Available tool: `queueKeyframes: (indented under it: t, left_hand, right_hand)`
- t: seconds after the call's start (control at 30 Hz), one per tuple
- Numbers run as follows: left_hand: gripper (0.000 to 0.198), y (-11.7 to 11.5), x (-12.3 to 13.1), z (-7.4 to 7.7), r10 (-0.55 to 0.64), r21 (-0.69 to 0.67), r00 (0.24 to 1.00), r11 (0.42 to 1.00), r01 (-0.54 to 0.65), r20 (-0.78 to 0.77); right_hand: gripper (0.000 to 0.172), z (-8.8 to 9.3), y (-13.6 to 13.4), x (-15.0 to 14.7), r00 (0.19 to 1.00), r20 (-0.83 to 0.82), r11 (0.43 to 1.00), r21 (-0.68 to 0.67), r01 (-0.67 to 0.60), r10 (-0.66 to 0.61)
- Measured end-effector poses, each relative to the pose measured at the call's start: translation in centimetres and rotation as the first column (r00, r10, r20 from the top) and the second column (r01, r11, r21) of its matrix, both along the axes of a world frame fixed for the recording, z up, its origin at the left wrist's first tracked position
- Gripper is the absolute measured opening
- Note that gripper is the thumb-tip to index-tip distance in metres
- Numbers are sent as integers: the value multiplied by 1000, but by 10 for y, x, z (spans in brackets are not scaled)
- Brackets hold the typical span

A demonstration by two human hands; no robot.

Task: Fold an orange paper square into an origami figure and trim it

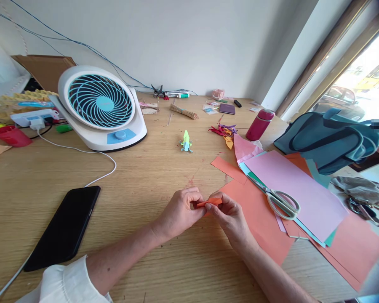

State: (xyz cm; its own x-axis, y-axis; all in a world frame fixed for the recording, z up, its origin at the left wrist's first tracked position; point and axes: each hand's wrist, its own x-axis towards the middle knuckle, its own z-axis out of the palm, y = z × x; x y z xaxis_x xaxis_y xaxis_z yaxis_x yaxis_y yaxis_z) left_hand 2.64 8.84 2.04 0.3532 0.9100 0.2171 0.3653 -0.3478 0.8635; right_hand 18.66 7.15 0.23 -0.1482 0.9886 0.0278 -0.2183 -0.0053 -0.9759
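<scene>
A small folded piece of orange paper (214,201) is pinched between my two hands, just above the wooden table. My left hand (182,209) grips its left end with thumb and forefinger. On the other end, the thumb and fingers of my right hand (230,214) are closed. The fingers hide part of the folds. Beneath and beside my right hand lies a large orange sheet (259,223). Scissors (281,202) with pale handles rest on a pile of coloured sheets, topped by a pink one (303,189). A green and blue folded paper figure (186,142) stands farther back.
A white fan (104,105) stands at the back left, with a black phone (65,227) and its white cable nearer me. Paper scraps (224,131), a dark pink bottle (260,124) and a teal bag (325,134) are at the right. A bundle of sticks (183,111) lies near the wall.
</scene>
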Motion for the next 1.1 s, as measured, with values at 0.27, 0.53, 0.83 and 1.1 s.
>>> queueKeyframes:
  t: [0.27,0.53,0.83,1.1]
  left_hand:
    - [43,0,-1,1,-56,-147,998,987,57,11]
    - [35,0,-2,-9,-113,-289,993,950,121,45]
    - [33,0,-3,-13,-103,-463,986,873,154,133]
    - [31,-3,1,-8,-63,-459,977,876,151,203]
  right_hand:
    - [32,4,-1,1,1000,12,1000,-24,4,-4]
    - [31,2,1,7,999,-28,993,-117,30,-33]
    - [26,4,7,20,972,-11,969,-90,231,-233]
    - [32,3,3,11,986,156,997,-60,-45,54]
